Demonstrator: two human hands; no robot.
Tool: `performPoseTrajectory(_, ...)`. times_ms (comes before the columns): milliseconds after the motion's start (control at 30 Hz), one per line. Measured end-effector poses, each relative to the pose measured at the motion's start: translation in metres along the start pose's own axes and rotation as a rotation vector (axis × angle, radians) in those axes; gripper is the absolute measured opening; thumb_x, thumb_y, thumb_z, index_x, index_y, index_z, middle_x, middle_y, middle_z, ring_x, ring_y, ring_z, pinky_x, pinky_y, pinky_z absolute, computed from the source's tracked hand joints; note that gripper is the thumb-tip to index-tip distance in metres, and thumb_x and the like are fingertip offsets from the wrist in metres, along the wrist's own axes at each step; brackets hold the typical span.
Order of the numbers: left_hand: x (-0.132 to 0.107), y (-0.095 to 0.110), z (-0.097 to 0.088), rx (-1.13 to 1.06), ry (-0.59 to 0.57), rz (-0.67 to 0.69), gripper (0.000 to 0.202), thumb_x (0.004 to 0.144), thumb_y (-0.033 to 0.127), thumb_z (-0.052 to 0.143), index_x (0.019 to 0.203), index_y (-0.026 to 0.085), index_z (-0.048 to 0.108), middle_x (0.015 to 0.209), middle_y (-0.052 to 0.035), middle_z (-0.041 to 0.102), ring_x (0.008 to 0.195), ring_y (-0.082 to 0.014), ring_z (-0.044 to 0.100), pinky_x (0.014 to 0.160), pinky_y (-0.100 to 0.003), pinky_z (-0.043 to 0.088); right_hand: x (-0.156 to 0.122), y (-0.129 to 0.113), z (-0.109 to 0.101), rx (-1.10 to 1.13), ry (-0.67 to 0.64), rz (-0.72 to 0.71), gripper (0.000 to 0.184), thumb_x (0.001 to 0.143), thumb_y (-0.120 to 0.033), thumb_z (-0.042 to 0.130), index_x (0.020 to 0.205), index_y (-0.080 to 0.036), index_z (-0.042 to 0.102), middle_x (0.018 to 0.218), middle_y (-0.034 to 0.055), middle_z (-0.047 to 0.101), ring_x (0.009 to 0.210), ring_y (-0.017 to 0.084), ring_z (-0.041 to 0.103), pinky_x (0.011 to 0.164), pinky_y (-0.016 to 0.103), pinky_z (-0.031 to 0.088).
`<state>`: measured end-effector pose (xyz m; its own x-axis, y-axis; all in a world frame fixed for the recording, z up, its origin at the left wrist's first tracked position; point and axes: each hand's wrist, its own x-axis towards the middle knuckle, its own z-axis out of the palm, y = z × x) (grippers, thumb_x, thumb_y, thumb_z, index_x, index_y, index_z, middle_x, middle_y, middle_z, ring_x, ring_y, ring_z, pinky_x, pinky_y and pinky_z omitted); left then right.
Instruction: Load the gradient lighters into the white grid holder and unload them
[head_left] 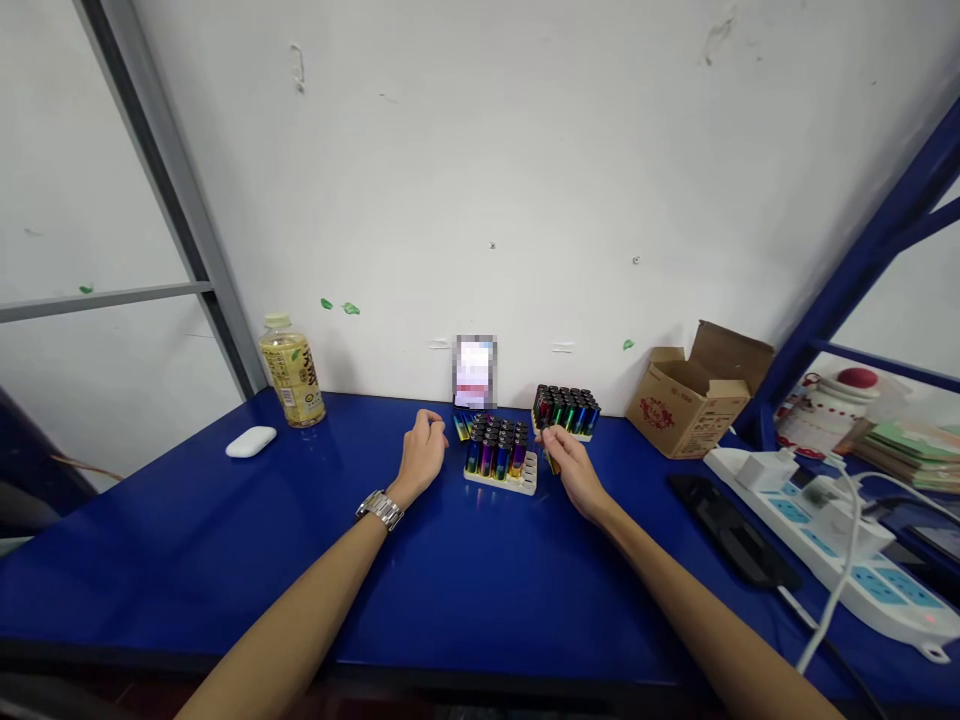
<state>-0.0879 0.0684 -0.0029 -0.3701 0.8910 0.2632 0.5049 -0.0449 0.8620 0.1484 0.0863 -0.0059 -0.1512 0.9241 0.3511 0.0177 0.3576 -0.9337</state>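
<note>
A white slotted tray (501,484) stands on the blue table, holding rows of shiny rainbow-coloured lighters (495,455) with black tops. Slots along its right end hold nothing. My right hand (571,465) is just right of this tray, its thumb and fingers closed on one lighter (553,464), mostly hidden by the hand. To the tray's left, my left hand (424,450) rests near the table with fingers loosely bent and nothing visible in them. A few more lighters (462,428) lie behind the tray near my left fingertips. Farther back right stands a second filled lighter tray (583,436).
A lit phone (475,372) leans on the wall. At left are a drink bottle (294,375) and a white earbud case (251,442). A cardboard box (686,405), a black phone (731,530) and a power strip (817,540) with cables occupy the right side.
</note>
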Motion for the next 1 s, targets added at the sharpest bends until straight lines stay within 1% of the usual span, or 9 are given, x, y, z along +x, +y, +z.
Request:
performPoseTrajectory(67,-0.001,0.001,0.0,0.013,-0.012,0.008,0.013,0.081,0.024,0.035,0.085,0.022,0.048,0.057,0.0031,0.058,0.05,-0.0164,0.055,0.056,-0.029,0.04,-0.003,-0.004,-0.003,-0.128,-0.03,-0.072,0.043,0.07,-0.06,0.064,0.063,-0.019,0.055,0.055,-0.0035,0.042,0.05,0.01,0.039,0.047,0.023,0.035)
performPoseTrajectory(167,-0.002,0.001,0.001,0.03,-0.029,0.017,0.014,0.081,0.021,0.034,0.086,0.022,0.047,0.058,0.003,0.059,0.05,-0.016,0.055,0.056,-0.028,0.041,-0.009,-0.01,-0.003,-0.119,-0.092,-0.047,0.044,0.071,-0.058,0.065,0.056,-0.019,0.051,0.045,-0.0051,0.041,0.04,0.01,0.039,0.041,0.024,0.031)
performPoseTrajectory(333,-0.005,0.003,0.003,0.065,-0.063,0.043,0.016,0.079,0.018,0.038,0.092,0.022,0.046,0.063,0.0021,0.063,0.051,-0.0153,0.056,0.058,-0.028,0.042,-0.017,-0.012,0.008,-0.125,-0.107,-0.03,0.031,0.072,-0.049,0.068,0.07,-0.018,0.062,0.051,0.0014,0.061,0.049,0.019,0.061,0.05,0.027,0.045)
performPoseTrajectory(467,-0.009,0.009,0.003,0.079,-0.059,0.078,0.02,0.08,0.022,0.041,0.1,0.021,0.045,0.07,0.0007,0.064,0.054,-0.0163,0.057,0.058,-0.029,0.043,-0.019,-0.013,0.012,-0.326,-0.074,-0.154,0.024,0.078,-0.04,0.064,0.064,-0.019,0.061,0.051,0.0015,0.061,0.049,0.017,0.058,0.052,0.026,0.041)
performPoseTrajectory(567,-0.012,0.016,0.002,0.04,0.033,0.225,0.023,0.083,0.023,0.042,0.105,0.021,0.044,0.088,-0.0037,0.068,0.062,-0.0158,0.061,0.063,-0.03,0.046,-0.017,-0.015,0.011,-0.478,-0.122,-0.249,0.025,0.08,-0.036,0.063,0.061,-0.021,0.056,0.051,0.0004,0.06,0.046,0.015,0.052,0.05,0.025,0.034)
performPoseTrajectory(667,-0.019,0.025,0.002,-0.037,0.159,0.387,0.028,0.086,0.026,0.044,0.113,0.02,0.041,0.105,-0.0082,0.068,0.072,-0.0151,0.063,0.066,-0.03,0.049,-0.016,-0.02,0.012,-0.696,-0.176,-0.238,0.026,0.086,-0.032,0.058,0.064,-0.021,0.049,0.056,0.0025,0.063,0.048,0.016,0.053,0.05,0.024,0.028)
performPoseTrajectory(733,-0.026,0.033,0.002,-0.104,0.189,0.437,0.033,0.087,0.03,0.046,0.119,0.02,0.039,0.113,-0.0104,0.066,0.075,-0.0145,0.064,0.065,-0.028,0.05,-0.017,-0.026,0.014,-0.863,-0.202,-0.195,0.022,0.09,-0.029,0.054,0.07,-0.02,0.049,0.064,0.0056,0.067,0.053,0.018,0.058,0.05,0.025,0.025)
performPoseTrajectory(867,-0.039,0.045,0.006,-0.196,0.161,0.486,0.033,0.089,0.033,0.05,0.119,0.021,0.042,0.121,-0.0117,0.063,0.078,-0.0142,0.066,0.067,-0.028,0.053,-0.019,-0.041,0.018,-1.085,-0.259,-0.124,0.012,0.093,-0.024,0.05,0.083,-0.018,0.051,0.078,0.0107,0.071,0.064,0.021,0.065,0.051,0.026,0.023)
performPoseTrajectory(1000,-0.047,0.05,0.012,-0.2,0.095,0.514,0.03,0.09,0.034,0.049,0.116,0.02,0.046,0.125,-0.0123,0.062,0.087,-0.0165,0.067,0.075,-0.031,0.054,-0.021,-0.051,0.019,-1.213,-0.32,-0.128,0.018,0.095,-0.03,0.048,0.085,-0.016,0.055,0.083,0.0129,0.071,0.07,0.024,0.067,0.054,0.027,0.027)
